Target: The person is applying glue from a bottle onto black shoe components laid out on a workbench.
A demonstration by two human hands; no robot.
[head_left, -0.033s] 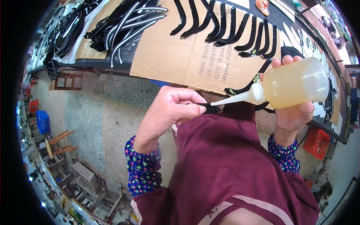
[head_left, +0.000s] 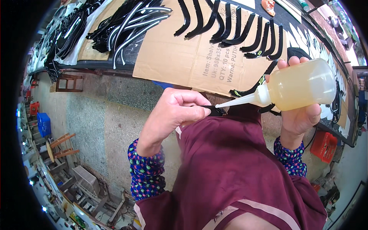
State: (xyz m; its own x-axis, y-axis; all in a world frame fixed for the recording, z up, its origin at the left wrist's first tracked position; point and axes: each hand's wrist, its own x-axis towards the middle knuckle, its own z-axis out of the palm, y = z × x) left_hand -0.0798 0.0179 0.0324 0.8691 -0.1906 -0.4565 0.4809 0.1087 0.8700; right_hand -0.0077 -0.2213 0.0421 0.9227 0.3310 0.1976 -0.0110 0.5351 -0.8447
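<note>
Holding black strip near maroon garment: left hand pinched on it, right hand wrapped round squeeze bottle, nozzle tip touching or just above strip. Best, likely: light squeeze, firm pinch, strip level, so drips miss garment.

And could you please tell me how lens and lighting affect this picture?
In the head view, the table curves toward the black rim; brightness washes out the upper right edge; small lights glare at lower left; the bottle shows pale highlights but looks fairly sharp.
</note>
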